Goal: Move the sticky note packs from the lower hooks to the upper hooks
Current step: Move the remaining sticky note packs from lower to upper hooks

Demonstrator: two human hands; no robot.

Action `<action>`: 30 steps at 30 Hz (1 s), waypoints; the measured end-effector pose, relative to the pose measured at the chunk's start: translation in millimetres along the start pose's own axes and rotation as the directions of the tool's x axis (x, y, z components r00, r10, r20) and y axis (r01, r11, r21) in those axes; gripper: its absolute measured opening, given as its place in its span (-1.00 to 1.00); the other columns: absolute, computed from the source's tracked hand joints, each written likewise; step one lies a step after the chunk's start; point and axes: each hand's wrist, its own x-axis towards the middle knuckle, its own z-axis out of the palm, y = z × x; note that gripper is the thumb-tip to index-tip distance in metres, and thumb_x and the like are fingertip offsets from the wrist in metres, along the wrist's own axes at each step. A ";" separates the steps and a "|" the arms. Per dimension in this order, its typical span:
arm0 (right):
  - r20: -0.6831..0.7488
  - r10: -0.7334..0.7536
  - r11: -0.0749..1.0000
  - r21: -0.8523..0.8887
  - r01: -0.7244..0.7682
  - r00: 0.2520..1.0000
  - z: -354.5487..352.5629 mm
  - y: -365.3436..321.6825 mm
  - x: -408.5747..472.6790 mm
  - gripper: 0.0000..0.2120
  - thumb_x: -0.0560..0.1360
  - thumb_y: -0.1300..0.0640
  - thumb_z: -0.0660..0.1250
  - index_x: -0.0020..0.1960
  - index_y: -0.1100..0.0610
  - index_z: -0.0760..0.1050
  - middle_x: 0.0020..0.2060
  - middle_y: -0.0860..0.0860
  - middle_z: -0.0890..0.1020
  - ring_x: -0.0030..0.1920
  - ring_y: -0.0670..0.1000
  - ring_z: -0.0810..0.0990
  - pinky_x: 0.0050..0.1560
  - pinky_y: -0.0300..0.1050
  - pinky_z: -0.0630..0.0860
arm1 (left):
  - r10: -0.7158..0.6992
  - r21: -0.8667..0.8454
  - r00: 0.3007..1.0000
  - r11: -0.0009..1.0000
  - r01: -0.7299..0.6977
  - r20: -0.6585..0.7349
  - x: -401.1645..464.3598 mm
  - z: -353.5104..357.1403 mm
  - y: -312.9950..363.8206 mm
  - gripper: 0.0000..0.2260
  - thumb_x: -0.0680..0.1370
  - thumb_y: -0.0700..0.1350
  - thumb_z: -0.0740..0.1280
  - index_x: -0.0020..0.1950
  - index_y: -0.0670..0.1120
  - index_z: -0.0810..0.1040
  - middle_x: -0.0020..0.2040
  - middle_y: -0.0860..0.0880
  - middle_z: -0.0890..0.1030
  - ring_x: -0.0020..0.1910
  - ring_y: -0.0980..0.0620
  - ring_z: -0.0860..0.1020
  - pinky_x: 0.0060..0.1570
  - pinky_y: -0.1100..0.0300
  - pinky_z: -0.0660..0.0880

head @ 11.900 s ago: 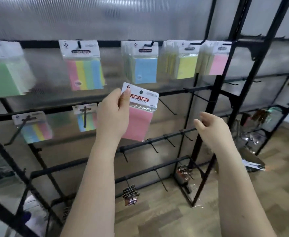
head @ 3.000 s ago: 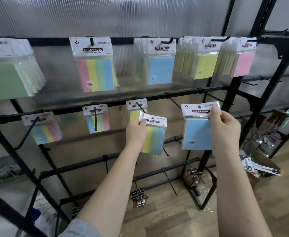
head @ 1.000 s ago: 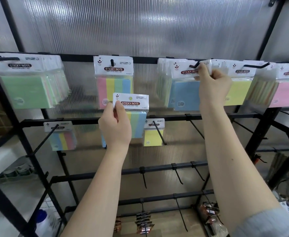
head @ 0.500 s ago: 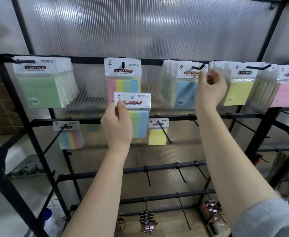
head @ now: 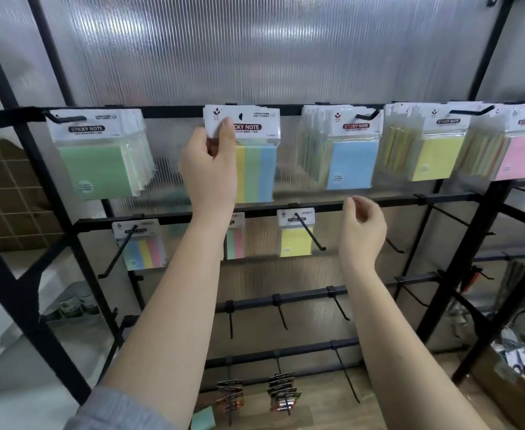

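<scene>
The left hand (head: 209,169) is pinching the white header card of a striped pack (head: 256,156), thumb and fingers closed on its left corner, and is holding it up at the top rail (head: 168,110) where a hook is poking through the card's hole. I am judging that the pack is only partly on, since the hand is taking some of its weight, so letting go too soon could be sending it off the tip and down to the floor. Gripping one corner is also tilting the risk toward a torn hole if the card is being pushed back crooked. The right hand (head: 361,231) is hanging loose and holding nothing, fingers softly curled, just right of the yellow pack (head: 296,235) on the lower rail, whose long hook (head: 311,234) is jutting toward the near side; a careless reach could be snagging a knuckle or knocking that pack askew. Further left on the same lower rail, two more striped packs (head: 143,248) are waiting, one half hidden behind the left forearm. The blue packs (head: 348,159) crowding the upper right are leaving little room for a wide swing.
</scene>
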 end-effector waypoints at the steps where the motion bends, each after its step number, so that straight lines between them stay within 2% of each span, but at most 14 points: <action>1: 0.012 0.008 1.000 -0.010 -0.007 1.000 -0.7 4.3 -1.9 -0.80 0.56 0.12 0.24 0.14 0.14 0.52 0.02 -0.04 0.58 0.09 -0.06 0.53 0.10 -0.23 0.40 | -0.015 0.007 1.000 1.000 0.015 -0.007 1.3 1.6 0.0 -0.65 0.60 -0.04 0.26 -0.36 0.00 0.26 -0.43 0.12 0.32 -0.50 0.28 0.33 -0.44 0.40 0.25; 7: 0.073 0.057 0.995 -0.084 -0.050 0.996 -0.3 25.5 -4.6 -0.79 0.57 0.12 0.23 0.15 0.15 0.52 -0.02 -0.05 0.57 0.02 -0.08 0.52 0.01 -0.25 0.36 | -0.079 0.012 0.995 0.997 0.080 -0.059 7.5 7.0 -3.0 -0.66 0.58 -0.03 0.28 -0.38 0.01 0.30 -0.44 0.13 0.37 -0.51 0.29 0.35 -0.46 0.40 0.21; 14: 0.128 0.109 0.983 -0.161 -0.088 0.986 2.4 45.3 7.3 -0.78 0.59 0.13 0.20 0.17 0.17 0.50 -0.01 -0.03 0.55 0.01 -0.07 0.49 0.01 -0.22 0.36 | -0.072 0.012 0.995 0.997 0.073 -0.076 14.1 9.8 -7.3 -0.64 0.55 -0.06 0.31 -0.42 0.01 0.29 -0.48 0.13 0.35 -0.52 0.25 0.31 -0.46 0.37 0.20; 19: 0.161 0.146 0.977 -0.180 -0.117 0.976 9.0 56.1 17.2 -0.79 0.58 0.13 0.19 0.15 0.17 0.51 -0.02 0.00 0.58 0.03 -0.01 0.52 0.03 -0.15 0.41 | -0.019 0.113 0.996 0.993 0.029 -0.091 14.9 13.8 -16.1 -0.63 0.56 -0.04 0.31 -0.41 0.01 0.27 -0.47 0.13 0.33 -0.52 0.27 0.33 -0.46 0.38 0.23; 23: 0.190 0.178 0.971 -0.195 -0.140 0.966 17.2 64.3 26.7 -0.75 0.58 0.14 0.18 0.17 0.19 0.52 0.04 0.05 0.60 0.01 -0.02 0.50 0.01 -0.18 0.37 | 0.001 0.180 0.996 0.984 0.015 -0.086 21.8 17.3 -25.3 -0.63 0.54 0.00 0.34 -0.39 0.03 0.26 -0.45 0.14 0.34 -0.49 0.23 0.32 -0.44 0.36 0.24; 28: 0.245 0.225 0.962 -0.210 -0.175 0.943 27.8 72.5 40.9 -0.72 0.59 0.14 0.18 0.23 0.22 0.51 0.12 0.09 0.60 0.09 0.03 0.53 0.17 -0.06 0.46 | 0.014 0.234 0.987 0.972 0.025 -0.163 32.6 22.8 -32.0 -0.65 0.48 0.01 0.40 -0.35 0.04 0.26 -0.38 0.12 0.32 -0.31 0.08 0.32 -0.37 0.32 0.20; 30: 0.251 0.242 0.958 -0.212 -0.191 0.937 32.1 75.1 47.1 -0.71 0.59 0.15 0.17 0.23 0.22 0.51 0.14 0.09 0.60 0.10 0.04 0.53 0.20 0.00 0.47 | 0.005 0.228 0.983 0.973 0.038 -0.185 31.6 23.1 -33.2 -0.71 0.47 0.02 0.41 -0.29 0.01 0.32 -0.33 0.09 0.33 -0.31 0.11 0.32 -0.36 0.38 0.25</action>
